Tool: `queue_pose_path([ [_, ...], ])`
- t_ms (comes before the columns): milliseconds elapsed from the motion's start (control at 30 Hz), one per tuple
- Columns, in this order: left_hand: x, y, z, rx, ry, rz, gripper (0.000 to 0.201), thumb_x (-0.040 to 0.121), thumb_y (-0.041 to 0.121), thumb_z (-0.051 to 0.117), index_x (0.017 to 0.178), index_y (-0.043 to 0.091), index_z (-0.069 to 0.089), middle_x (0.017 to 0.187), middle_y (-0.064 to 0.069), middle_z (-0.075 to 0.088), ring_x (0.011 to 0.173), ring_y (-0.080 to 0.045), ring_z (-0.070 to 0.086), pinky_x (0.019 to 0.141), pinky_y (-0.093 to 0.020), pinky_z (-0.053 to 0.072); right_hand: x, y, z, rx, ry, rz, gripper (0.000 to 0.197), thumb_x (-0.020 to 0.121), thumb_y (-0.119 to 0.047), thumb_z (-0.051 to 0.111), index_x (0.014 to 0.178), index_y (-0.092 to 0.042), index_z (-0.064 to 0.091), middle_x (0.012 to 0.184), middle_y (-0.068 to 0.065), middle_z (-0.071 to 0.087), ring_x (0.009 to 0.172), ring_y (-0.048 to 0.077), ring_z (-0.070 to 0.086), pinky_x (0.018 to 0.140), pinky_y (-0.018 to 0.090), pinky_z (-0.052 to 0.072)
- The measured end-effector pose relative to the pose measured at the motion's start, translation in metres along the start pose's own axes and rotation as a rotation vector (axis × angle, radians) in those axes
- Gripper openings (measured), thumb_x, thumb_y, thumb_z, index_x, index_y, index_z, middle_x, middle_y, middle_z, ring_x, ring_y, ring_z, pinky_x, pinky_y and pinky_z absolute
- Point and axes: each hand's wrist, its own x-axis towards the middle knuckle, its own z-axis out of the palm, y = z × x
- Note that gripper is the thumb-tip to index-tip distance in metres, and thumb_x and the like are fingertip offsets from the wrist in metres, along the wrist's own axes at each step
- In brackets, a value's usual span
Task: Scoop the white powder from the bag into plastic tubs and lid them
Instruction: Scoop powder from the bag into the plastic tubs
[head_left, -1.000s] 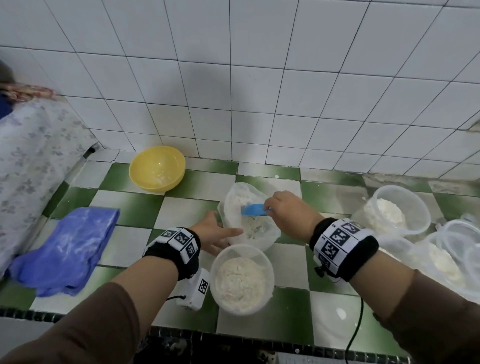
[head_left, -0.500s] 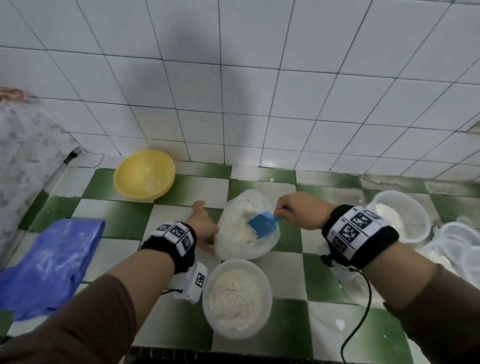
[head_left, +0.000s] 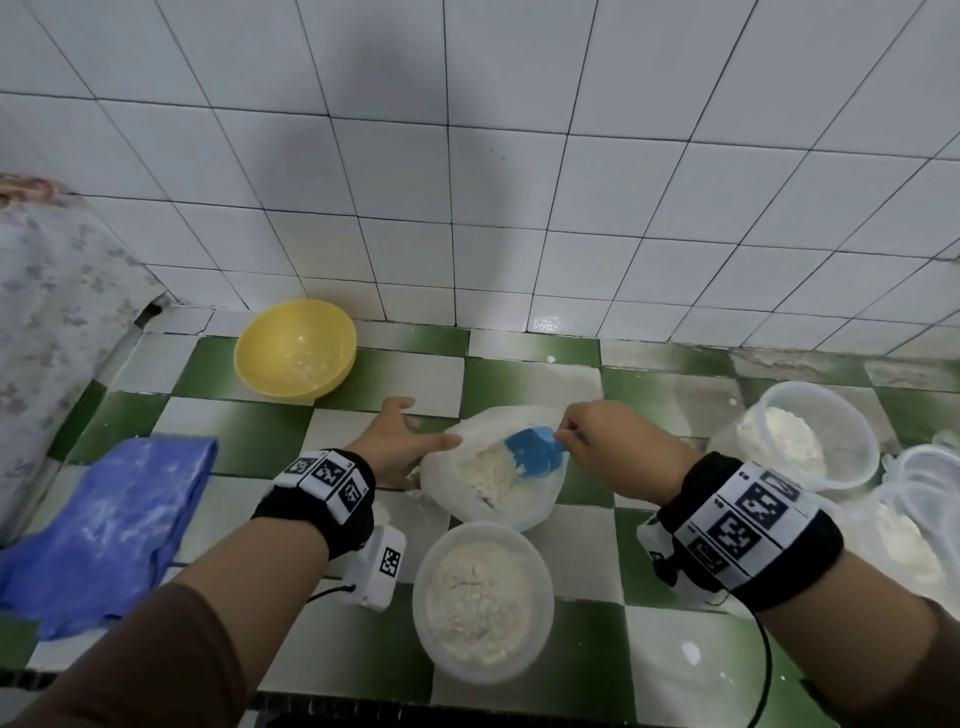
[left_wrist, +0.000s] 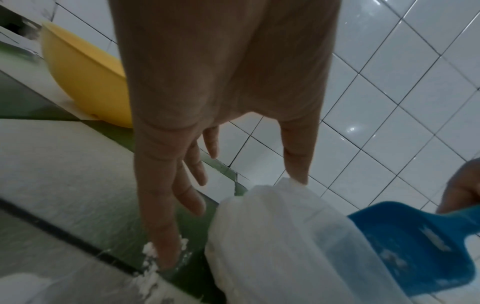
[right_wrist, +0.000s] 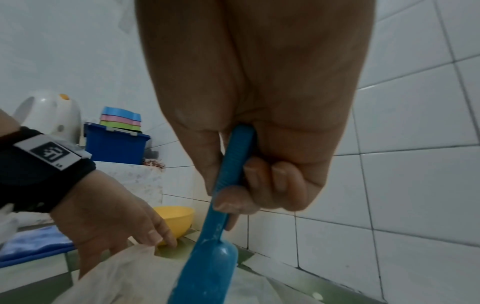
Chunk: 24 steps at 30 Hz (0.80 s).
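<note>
The clear plastic bag (head_left: 524, 509) of white powder lies open on the checked counter, and its rim (left_wrist: 262, 197) shows in the left wrist view. My right hand (head_left: 571, 436) grips the handle of a blue scoop (head_left: 535, 457), whose bowl rests inside the bag on the powder. The right wrist view shows fingers (right_wrist: 262, 181) curled round the scoop (right_wrist: 221, 236). My left hand (head_left: 415, 436) stays open at the bag's left side, thumb tip (left_wrist: 297, 176) on the rim. A round tub (head_left: 483, 597) nearly full of powder stands unlidded just in front of the bag.
A yellow bowl (head_left: 296, 348) sits at the back left by the tiled wall. A blue cloth (head_left: 104, 530) lies at the left. Another powder-filled tub (head_left: 800, 436) and stacked clear tubs (head_left: 924, 493) stand at the right. Spilled powder (left_wrist: 150, 253) dots the counter.
My left hand moved from between bag and tub to the bag's left rim. The scoop tipped down from the bag's mouth into the powder.
</note>
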Motion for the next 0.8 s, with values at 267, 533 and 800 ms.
queue_pose_path([
  [267, -0.001, -0.006, 0.004, 0.035, -0.017, -0.042, 0.077, 0.083, 0.003, 0.069, 0.143, 0.018, 0.023, 0.141, -0.013, 0.036, 0.116, -0.034, 0.05, 0.083, -0.055, 0.055, 0.016, 0.026, 0.002, 0.173, -0.067, 0.048, 0.024, 0.098, -0.023, 0.043, 0.097, -0.008, 0.063, 0.088, 0.001, 0.06, 0.076, 0.015, 0.053, 0.063, 0.02, 0.038],
  [533, 0.018, -0.005, 0.01, 0.089, 0.037, 0.007, 0.057, 0.095, 0.01, 0.054, 0.143, 0.014, 0.024, 0.138, -0.014, 0.041, 0.121, -0.034, 0.046, 0.094, -0.054, 0.049, 0.013, 0.051, 0.034, 0.585, -0.177, 0.185, 0.027, 0.096, -0.027, 0.047, 0.09, -0.008, 0.065, 0.064, -0.004, 0.056, 0.053, 0.008, 0.043, 0.054, 0.018, 0.037],
  [800, 0.021, 0.007, 0.019, 0.118, -0.038, 0.012, 0.048, 0.099, 0.014, 0.038, 0.145, 0.021, 0.025, 0.129, -0.016, 0.045, 0.111, -0.032, 0.052, 0.097, -0.044, 0.048, 0.015, 0.029, 0.063, 0.887, -0.129, 0.298, 0.029, 0.095, -0.022, 0.05, 0.098, 0.003, 0.064, 0.062, -0.001, 0.054, 0.048, 0.006, 0.044, 0.048, 0.013, 0.039],
])
